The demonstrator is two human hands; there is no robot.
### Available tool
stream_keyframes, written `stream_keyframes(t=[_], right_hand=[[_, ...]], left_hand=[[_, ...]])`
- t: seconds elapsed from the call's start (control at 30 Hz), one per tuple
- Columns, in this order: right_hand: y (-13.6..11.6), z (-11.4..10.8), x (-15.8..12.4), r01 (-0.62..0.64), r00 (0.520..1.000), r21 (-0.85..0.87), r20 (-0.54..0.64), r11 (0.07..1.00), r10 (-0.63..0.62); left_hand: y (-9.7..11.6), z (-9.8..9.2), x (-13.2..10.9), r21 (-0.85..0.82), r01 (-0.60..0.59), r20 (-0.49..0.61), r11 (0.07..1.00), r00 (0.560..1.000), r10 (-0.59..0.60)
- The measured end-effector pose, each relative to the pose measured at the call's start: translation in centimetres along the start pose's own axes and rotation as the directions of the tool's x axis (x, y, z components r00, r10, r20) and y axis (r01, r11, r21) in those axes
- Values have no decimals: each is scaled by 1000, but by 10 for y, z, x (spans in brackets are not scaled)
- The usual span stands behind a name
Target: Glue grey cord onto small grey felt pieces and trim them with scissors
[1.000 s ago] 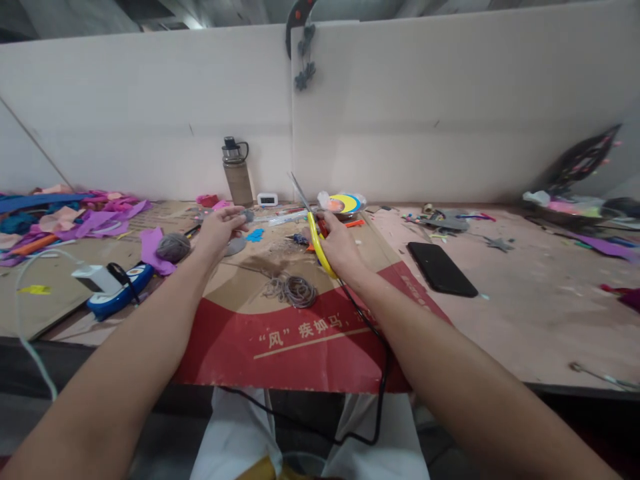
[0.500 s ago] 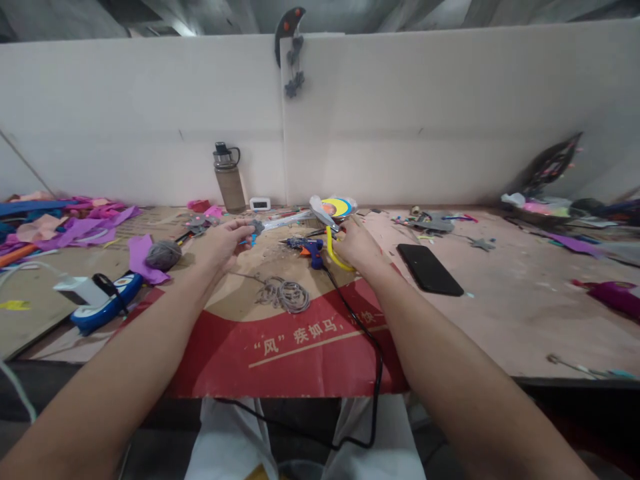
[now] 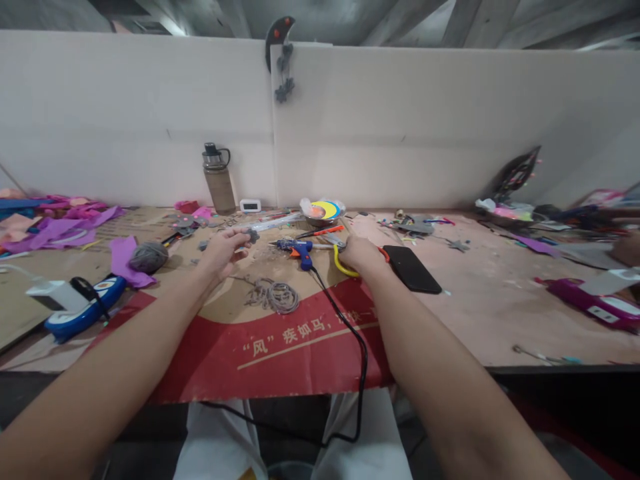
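Note:
My left hand (image 3: pixel 223 252) pinches a small grey felt piece (image 3: pixel 253 235) at its fingertips, above the cardboard. My right hand (image 3: pixel 361 255) is over a pair of scissors (image 3: pixel 341 263), its fingers mostly hidden behind the back of the hand. One yellow handle loop shows on its left and a bit of red handle on its right, with the blades pointing left. Between the hands lies a blue hot glue gun (image 3: pixel 303 255). Nearer to me is a loose coil of grey yarn (image 3: pixel 281 297).
A black phone (image 3: pixel 413 269) lies right of my right hand. Behind are a bowl (image 3: pixel 336 220), a bottle (image 3: pixel 219 183) and a small white clock (image 3: pixel 251 205). Left are a yarn ball (image 3: pixel 149 257) and a blue power strip (image 3: pixel 87 312). The glue gun's black cord (image 3: pixel 345 327) crosses the front edge.
My right hand has lowered the scissors toward the tabletop, away from the bowl, and moved nearer the phone. The left hand keeps its hold on the felt piece. The view has turned slightly right.

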State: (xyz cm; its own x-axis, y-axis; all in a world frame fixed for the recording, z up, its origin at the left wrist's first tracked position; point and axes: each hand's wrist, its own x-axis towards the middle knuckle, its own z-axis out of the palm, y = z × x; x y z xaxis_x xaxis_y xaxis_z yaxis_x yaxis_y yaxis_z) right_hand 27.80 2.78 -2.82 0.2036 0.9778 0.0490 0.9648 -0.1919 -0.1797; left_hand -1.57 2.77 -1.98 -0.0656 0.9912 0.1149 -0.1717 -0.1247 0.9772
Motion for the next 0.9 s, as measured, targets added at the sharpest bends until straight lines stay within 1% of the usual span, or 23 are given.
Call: stream_keyframes(t=[0.17, 0.3, 0.37, 0.43, 0.47, 0.5, 0.53, 0.57, 0.6, 0.63, 0.67, 0.7, 0.73, 0.77, 0.8, 0.87, 0.9], right_hand=[[1, 0, 0, 17, 1000, 7, -26, 1000, -17], [-1, -6, -1, 12, 999, -35, 44, 999, -10], [-1, -10, -2, -2, 998, -50, 69, 999, 5], [-2, -14, -4, -30, 997, -61, 70, 998, 34], [-3, -15, -5, -46, 998, -58, 46, 997, 49], [-5, -17, -6, -51, 999, -39, -2, 998, 51], [-8, -18, -8, -28, 997, 5, -73, 1000, 28], [-13, -18, -10, 25, 987, 74, -159, 997, -13], [-20, -17, -13, 113, 966, 163, -249, 980, -70], [-28, -15, -16, 233, 934, 263, -330, 936, -139], [-38, -13, -19, 328, 908, 369, -377, 870, -182], [-48, -9, -23, 410, 889, 474, -398, 779, -226], [-58, -6, -26, 462, 879, 576, -397, 674, -263], [-67, -2, -30, 458, 889, 673, -354, 581, -292], [-75, 1, -34, 422, 902, 761, -303, 492, -307], [-86, 6, -40, 294, 930, 898, -189, 327, -315], [-89, 7, -43, 230, 938, 939, -145, 255, -314]], left_hand=[[1, 2, -3, -6, 34, 7, 999, 999, -34], [0, 5, -5, -8, 83, 39, 997, 996, -83], [0, 7, -6, -18, 83, 35, 996, 996, -82], [1, 9, -7, -31, 75, 22, 997, 997, -74], [1, 10, -8, -37, 71, 19, 997, 997, -71], [2, 11, -9, -41, 65, 16, 997, 998, -65], [3, 13, -10, -42, 58, 15, 997, 998, -58], [4, 14, -12, -42, 51, 16, 998, 999, -50], [5, 15, -14, -40, 43, 22, 998, 999, -43], [6, 16, -15, -39, 40, 34, 998, 999, -39], [6, 18, -17, -39, 38, 48, 999, 998, -36], [7, 19, -19, -38, 37, 66, 999, 997, -34], [7, 20, -21, -34, 35, 84, 999, 996, -32], [6, 22, -23, -24, 30, 97, 999, 995, -27], [6, 23, -25, -6, 20, 109, 1000, 994, -19], [5, 26, -28, 43, -14, 117, 999, 993, 9], [4, 28, -29, 68, -32, 119, 997, 993, 24]])
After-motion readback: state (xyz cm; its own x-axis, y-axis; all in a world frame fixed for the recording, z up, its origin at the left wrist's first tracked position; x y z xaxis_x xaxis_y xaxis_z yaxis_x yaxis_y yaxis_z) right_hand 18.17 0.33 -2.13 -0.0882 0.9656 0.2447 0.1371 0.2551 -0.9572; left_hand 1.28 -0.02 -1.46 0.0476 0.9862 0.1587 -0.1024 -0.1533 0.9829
